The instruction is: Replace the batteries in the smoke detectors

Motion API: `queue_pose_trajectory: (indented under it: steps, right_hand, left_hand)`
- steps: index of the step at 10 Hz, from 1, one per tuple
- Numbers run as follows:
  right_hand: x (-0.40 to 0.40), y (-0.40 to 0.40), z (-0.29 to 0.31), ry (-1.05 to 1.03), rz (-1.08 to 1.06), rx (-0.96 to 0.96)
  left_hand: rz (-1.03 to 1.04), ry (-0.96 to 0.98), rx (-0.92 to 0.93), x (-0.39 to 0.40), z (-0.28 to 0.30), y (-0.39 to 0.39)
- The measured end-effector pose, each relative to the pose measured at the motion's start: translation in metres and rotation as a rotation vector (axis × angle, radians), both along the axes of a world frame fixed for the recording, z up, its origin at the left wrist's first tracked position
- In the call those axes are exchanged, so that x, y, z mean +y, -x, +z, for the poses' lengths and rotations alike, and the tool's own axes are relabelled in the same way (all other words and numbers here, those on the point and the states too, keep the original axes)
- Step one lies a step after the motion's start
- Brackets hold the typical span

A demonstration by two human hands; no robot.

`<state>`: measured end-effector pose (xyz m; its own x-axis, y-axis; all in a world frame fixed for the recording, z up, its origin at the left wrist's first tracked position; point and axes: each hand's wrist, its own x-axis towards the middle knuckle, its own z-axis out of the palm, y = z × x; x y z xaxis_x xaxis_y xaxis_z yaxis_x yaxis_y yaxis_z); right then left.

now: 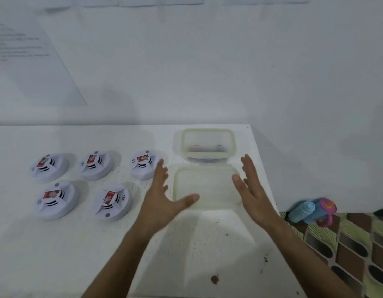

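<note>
The lid [207, 186] is flanked by both hands: the left hand [162, 196] and right hand [252, 190] are held flat and spread, nothing being gripped. If the lid is to be shifted, it should be slid aside gently so the open container [207, 145] behind it, whose blurred contents may be batteries, is not knocked. Five smoke detectors [98, 186] are laid in two rows on the table [57, 254], left of the lid: white, round, red-labelled, dark-vented.

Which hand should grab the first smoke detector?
Left. The left hand is open right beside the nearest smoke detector; the right hand is open across the lid, farther from all five.
</note>
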<state>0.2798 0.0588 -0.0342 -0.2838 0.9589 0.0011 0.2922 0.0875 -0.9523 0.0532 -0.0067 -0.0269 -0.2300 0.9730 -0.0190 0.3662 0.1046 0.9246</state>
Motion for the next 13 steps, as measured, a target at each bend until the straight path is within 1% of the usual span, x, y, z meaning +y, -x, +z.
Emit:
queue_pose_trajectory:
  steps: [1,2,3,4,5,7,8,9,10,11,12,13]
  right_hand:
    - [0.030,0.000,0.012,-0.016,-0.019,-0.010]
    - [0.065,0.008,0.022,-0.020,-0.003,-0.053]
    - [0.089,0.013,0.026,0.067,0.021,-0.029]
    - [0.091,0.013,0.025,0.164,0.042,0.060]
    - [0.083,0.011,0.021,0.169,0.065,0.100]
    - [0.063,0.015,0.015,0.185,0.087,0.131]
    - [0.056,0.021,0.012,0.140,0.050,0.093]
    - [0.053,0.020,0.011,0.141,0.044,0.064]
    - [0.054,0.016,0.015,0.137,0.053,0.010]
    - [0.054,0.018,0.021,0.012,0.006,-0.126]
    - [0.060,0.035,0.034,-0.112,-0.069,-0.266]
    - [0.033,0.078,0.026,-0.443,-0.071,-0.210]
  left_hand:
    - [0.031,-0.026,0.004,0.042,0.017,0.016]
    - [0.018,-0.013,0.004,0.090,0.023,0.023]
    - [-0.010,0.042,-0.083,0.119,0.016,0.022]
    - [-0.023,0.065,-0.278,0.127,0.009,0.021]
    - [0.042,0.078,-0.440,0.120,0.006,0.024]
    - [0.004,0.123,-0.447,0.096,-0.003,0.031]
    - [-0.022,0.064,-0.368,0.083,-0.002,0.023]
    - [-0.028,0.080,-0.320,0.076,0.005,0.013]
    - [-0.003,0.080,-0.216,0.081,0.011,0.012]
    - [0.014,0.053,0.029,0.078,0.012,0.021]
    - [0.050,0.025,0.169,0.068,0.029,0.047]
    - [0.038,-0.067,0.185,0.029,0.029,0.079]
